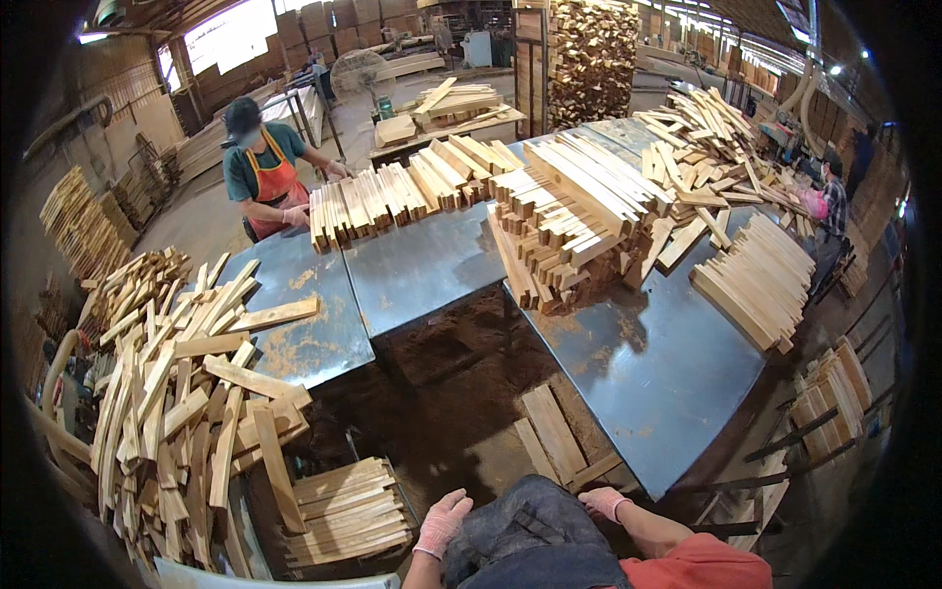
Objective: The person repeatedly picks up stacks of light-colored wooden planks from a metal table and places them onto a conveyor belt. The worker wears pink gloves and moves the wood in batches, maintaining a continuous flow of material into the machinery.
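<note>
My left hand (446, 520), in a pink-white glove, rests beside my dark-clothed thigh with nothing in it; its fingers look loosely apart. On the other side of my lap, my right hand (602, 504), gloved likewise, lies against the thigh, its fingers stretched out and partly hidden. Left of my left hand sits a stack of wood strips (348, 506). A large heap of loose wood strips (177, 422) rises beyond it. On the floor ahead lie a few flat boards (553, 432). Neither hand touches any wood.
Metal-topped tables (422, 280) curve around in front, the right one (638, 393) reaching close to me. They carry a tall wood stack (579, 206), a row of strips (392, 191) and another stack (756, 280). A co-worker in an orange apron (275, 177) stands far left; another person (832, 201) is far right.
</note>
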